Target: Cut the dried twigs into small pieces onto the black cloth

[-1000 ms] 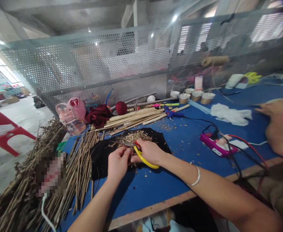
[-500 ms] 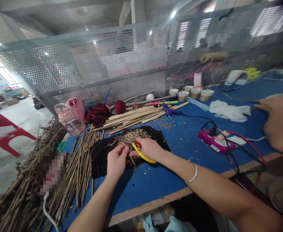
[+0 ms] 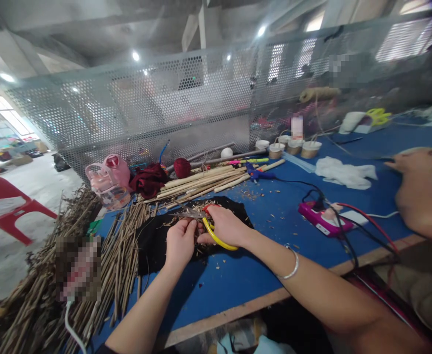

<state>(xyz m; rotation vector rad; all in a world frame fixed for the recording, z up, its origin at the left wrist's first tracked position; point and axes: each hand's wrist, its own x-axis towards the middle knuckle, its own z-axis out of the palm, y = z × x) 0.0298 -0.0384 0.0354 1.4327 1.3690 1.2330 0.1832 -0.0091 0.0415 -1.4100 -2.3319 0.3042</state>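
My right hand is wrapped round a pair of scissors with a yellow handle and some red on it. The metal blades point left and look spread apart. Just below the blades, my left hand is closed in a pinch, thumb against fingers. What it pinches is too small to make out. Both hands are over a black cloth strewn with short pale plant pieces. Long dry stalks lie in a heap to the left of the cloth.
Behind the cloth lie pale sticks, a dark red ball and a blue glue gun. A purple power strip with cables and a white glove are at right. Another person's hand rests farther right.
The view has shifted slightly. My right hand still holds the scissors, whose blades look more spread than before. My left hand stays close beside them, still pinched.
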